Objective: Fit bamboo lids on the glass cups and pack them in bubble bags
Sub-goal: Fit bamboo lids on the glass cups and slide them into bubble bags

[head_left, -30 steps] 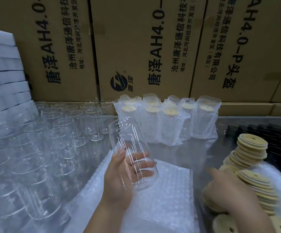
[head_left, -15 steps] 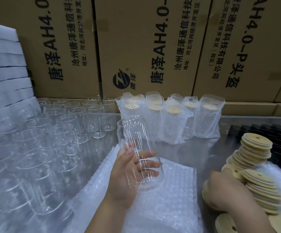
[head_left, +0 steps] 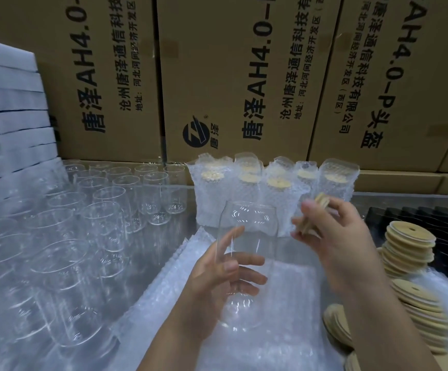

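My left hand (head_left: 212,285) grips a clear glass cup (head_left: 247,236) upright above a stack of bubble bags (head_left: 284,330). Just right of the cup's mouth, my right hand (head_left: 338,236) pinches a bamboo lid (head_left: 316,207) held on edge, blurred by motion. Stacks of bamboo lids (head_left: 407,247) with small holes lie at the right. Several packed cups in bubble bags (head_left: 276,188) stand behind the held cup.
Many empty glass cups (head_left: 89,223) crowd the left of the table. Cardboard boxes (head_left: 230,76) wall off the back. White foam sheets (head_left: 8,111) are stacked at the far left. A black tray (head_left: 447,223) lies behind the lids.
My right hand left the lid pile with one lid and rose toward the cup's mouth. My left hand turned the cup more upright and kept hold of it.
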